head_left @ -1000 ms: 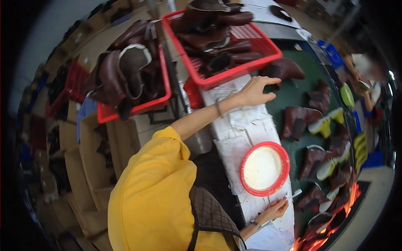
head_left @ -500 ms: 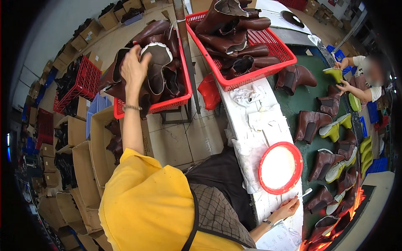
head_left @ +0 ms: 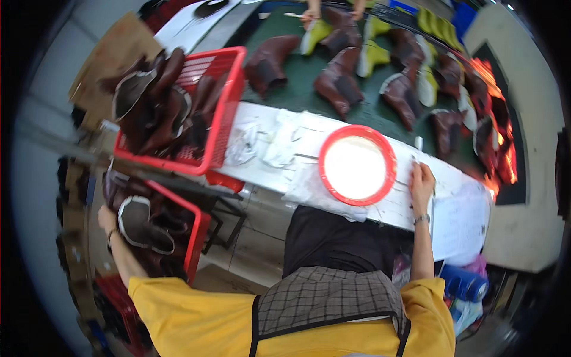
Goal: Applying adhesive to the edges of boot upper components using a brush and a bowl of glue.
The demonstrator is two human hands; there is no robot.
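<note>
At the far left, my left hand reaches to the outer side of the brown boots heaped in the lower red basket. Motion blur hides its fingers, so its grip cannot be made out. The nearest boot has a pale, whitish top edge. Over the white bench, my right hand is closed on a small white-headed brush, whose head points away from me. To the left of that hand stands a round red tub holding white liquid or paste.
Another red basket of brown boots sits at the bench's left end. Beyond it, a green belt carries brown boots and yellow-green soles. A co-worker's hands show at its far side. Orange glow and a blue bottle lie rightward.
The view has swung right, so the bench now runs across in front of me. My left hand has gone from above the basketed boots to their outer side. My right hand keeps the brush.
</note>
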